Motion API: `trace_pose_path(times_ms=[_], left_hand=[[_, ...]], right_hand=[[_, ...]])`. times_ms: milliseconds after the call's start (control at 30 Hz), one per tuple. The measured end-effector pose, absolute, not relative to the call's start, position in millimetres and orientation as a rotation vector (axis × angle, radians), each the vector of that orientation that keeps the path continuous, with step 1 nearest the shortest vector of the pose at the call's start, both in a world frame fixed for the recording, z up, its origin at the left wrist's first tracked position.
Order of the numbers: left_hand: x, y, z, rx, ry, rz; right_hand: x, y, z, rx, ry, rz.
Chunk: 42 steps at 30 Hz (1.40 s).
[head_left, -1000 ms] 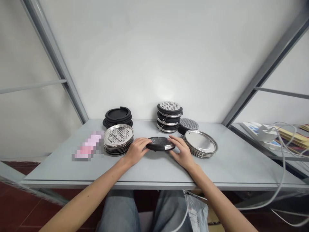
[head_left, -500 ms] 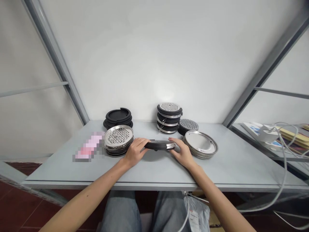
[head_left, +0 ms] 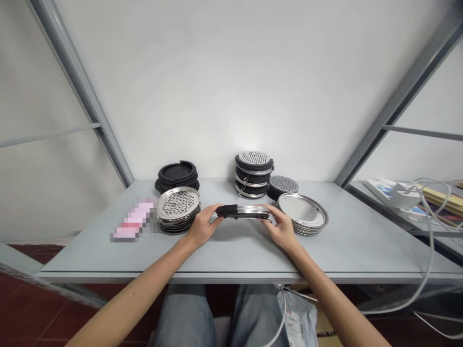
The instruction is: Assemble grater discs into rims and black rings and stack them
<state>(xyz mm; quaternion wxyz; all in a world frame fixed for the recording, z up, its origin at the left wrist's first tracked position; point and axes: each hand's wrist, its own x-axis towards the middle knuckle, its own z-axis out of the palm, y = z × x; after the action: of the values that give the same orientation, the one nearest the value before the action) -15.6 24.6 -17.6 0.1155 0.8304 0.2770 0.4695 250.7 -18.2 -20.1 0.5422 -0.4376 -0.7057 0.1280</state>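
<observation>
Disc up above the table, clamped by left hand and right hand! A stack behind was seemingly finished; covers, graters and plates were left piled separately.

Left forearm and right forearm: bare, extended forward, angled inward. Left hand: curled in a pinch, fingers above thumb. Right hand: opposite the left, likewise curled, palm inward.
</observation>
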Motion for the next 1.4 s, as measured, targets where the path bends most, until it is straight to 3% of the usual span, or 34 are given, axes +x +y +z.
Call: trace_pose_path(times_ms=[300,567,733,933,1400], left_hand=[[-13,25,-18,2.224,0.911,1.198],[-16,22,-19,2.297,0.899,1.058],[-15,24,-20,2.360,0.903,1.091],[-16,25,-20,2.414,0.918,1.119],[-16,26,-21,2.513,0.941,1.070]], right_hand=[[237,-40,-1,-0.993,-1.735,-0.150],[268,-3,101,-1.024,-1.342,-0.574],[274,52,142,-1.040,-1.516,-0.782],[258,97,125,-1.135,-1.807,-0.874],[250,117,102,-1.285,-1.796,-0.721]])
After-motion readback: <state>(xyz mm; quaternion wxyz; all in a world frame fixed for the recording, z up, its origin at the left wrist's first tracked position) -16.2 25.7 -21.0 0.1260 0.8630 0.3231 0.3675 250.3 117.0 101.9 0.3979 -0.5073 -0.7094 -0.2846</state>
